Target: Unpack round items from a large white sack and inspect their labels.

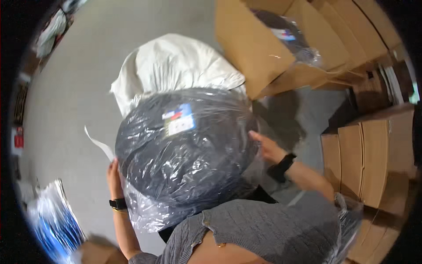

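Observation:
A large, rounded dark-grey item in a clear plastic bag (pixel 193 154) is in front of my body, with a colourful label on its upper face. It looks soft and padded; its exact kind cannot be told. My left hand (pixel 115 178) grips its left edge, the fingers partly hidden behind the plastic. On the right edge, my right hand (pixel 269 148) is closed round the side, its thumb on top. Directly beyond the bagged item, a bulging white sack (pixel 176 61) touches or overlaps its far edge. A thin white strip (pixel 100 143) sticks out beside my left hand.
At the far right, an open cardboard box (pixel 250 48) has a similar dark bagged item (pixel 285 33) at its opening. Stacked cartons (pixel 365 163) line the right side. Blue and white plastic-wrapped goods (pixel 57 224) lie at the near left on the grey floor (pixel 74 105).

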The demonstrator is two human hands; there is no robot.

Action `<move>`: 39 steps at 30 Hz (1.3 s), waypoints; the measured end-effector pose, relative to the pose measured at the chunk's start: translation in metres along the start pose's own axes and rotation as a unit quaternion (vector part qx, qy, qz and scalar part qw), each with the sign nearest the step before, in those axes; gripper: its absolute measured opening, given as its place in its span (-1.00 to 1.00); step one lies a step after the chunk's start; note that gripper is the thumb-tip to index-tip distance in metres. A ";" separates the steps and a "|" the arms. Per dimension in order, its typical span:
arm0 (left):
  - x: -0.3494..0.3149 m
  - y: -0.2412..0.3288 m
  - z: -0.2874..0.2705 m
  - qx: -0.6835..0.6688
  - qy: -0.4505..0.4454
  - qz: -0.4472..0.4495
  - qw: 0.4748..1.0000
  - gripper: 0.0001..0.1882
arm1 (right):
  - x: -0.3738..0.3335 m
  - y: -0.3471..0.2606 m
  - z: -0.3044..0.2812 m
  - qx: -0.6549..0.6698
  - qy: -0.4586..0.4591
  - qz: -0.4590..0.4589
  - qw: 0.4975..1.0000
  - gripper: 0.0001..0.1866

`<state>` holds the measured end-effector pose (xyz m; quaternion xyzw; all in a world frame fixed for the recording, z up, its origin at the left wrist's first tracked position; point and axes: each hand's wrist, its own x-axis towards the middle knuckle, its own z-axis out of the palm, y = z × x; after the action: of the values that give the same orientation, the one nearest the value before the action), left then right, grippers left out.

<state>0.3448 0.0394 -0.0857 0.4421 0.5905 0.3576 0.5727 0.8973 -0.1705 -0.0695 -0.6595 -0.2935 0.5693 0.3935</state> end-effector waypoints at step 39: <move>-0.035 0.224 0.348 0.333 -0.330 0.561 0.682 -0.46 | 0.035 -0.194 -0.161 -0.041 0.018 -0.326 0.944 -0.48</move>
<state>0.7142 0.0564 0.1045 0.9417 0.0853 0.2225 0.2374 1.0732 -0.0707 0.0846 -0.5533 -0.5083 0.3854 0.5357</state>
